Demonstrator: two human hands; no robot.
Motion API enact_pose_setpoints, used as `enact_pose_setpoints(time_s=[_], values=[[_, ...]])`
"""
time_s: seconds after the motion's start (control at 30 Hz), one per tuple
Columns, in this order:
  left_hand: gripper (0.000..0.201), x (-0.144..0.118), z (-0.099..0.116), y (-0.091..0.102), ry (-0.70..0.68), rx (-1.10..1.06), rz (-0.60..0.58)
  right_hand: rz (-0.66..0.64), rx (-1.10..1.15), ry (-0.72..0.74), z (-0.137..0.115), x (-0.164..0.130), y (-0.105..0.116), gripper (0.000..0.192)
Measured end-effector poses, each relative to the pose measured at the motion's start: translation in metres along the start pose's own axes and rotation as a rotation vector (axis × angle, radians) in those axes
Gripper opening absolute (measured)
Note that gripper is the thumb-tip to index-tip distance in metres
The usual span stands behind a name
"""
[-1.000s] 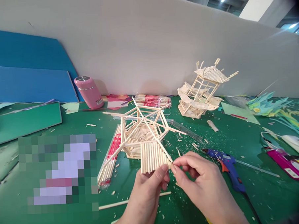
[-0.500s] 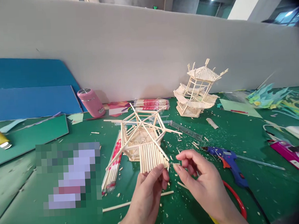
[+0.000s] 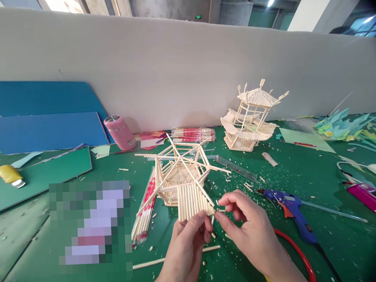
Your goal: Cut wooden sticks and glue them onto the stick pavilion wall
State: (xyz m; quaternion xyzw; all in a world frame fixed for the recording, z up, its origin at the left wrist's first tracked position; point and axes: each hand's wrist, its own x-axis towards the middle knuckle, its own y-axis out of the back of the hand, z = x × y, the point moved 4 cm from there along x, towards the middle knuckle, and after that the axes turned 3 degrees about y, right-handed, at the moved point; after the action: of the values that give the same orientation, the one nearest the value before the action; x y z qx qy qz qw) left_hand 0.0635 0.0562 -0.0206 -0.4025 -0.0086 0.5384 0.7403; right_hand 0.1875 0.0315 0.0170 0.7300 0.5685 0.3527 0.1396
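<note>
A pavilion-like frame of thin wooden sticks (image 3: pixel 169 185) stands on the green table, with crossed sticks on top and a panel of side-by-side sticks (image 3: pixel 192 201) sloping toward me. My left hand (image 3: pixel 189 236) is closed on the lower edge of this panel, thumb on top and fingers beneath. Close to the panel's right corner, my right hand (image 3: pixel 249 225) has its thumb and fingers curled around a short stick piece (image 3: pixel 221 210). The fingers partly hide that piece. A blue glue gun (image 3: pixel 287 207) lies to the right of my right hand.
A taller stick pavilion (image 3: pixel 251 117) stands at the back right. Packs of sticks (image 3: pixel 192 134) and a pink flask (image 3: pixel 121 133) are along the grey partition. A clear ruler (image 3: pixel 235 168), scattered stick scraps, a red handle (image 3: pixel 297 250) and a yellow cutter (image 3: pixel 8 174) lie around.
My right hand has moved slightly left, its thumb now nearer the panel's corner. My left hand keeps its hold. The whole view has shifted slightly.
</note>
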Motion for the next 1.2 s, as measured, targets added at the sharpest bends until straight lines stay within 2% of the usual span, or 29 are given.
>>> enact_pose_setpoints(time_s=[0.23,0.4,0.67,1.03,1.2], values=[[0.027,0.000,0.000,0.001,0.007,-0.017,0.004,-0.062,0.190,-0.044,0.002,-0.006,0.007,0.017],[0.023,0.000,-0.001,0.002,0.014,-0.030,0.007,0.028,0.327,-0.072,0.007,-0.005,0.009,0.013],[0.023,0.002,-0.001,0.000,0.007,-0.024,0.008,0.007,0.140,0.207,0.007,-0.003,0.001,0.019],[0.020,0.004,-0.003,-0.002,0.038,-0.088,0.031,-0.088,0.038,0.353,0.000,0.006,0.003,0.026],[0.017,0.006,-0.003,-0.001,0.036,-0.115,0.025,-0.088,-0.031,0.417,-0.001,0.006,0.005,0.028]])
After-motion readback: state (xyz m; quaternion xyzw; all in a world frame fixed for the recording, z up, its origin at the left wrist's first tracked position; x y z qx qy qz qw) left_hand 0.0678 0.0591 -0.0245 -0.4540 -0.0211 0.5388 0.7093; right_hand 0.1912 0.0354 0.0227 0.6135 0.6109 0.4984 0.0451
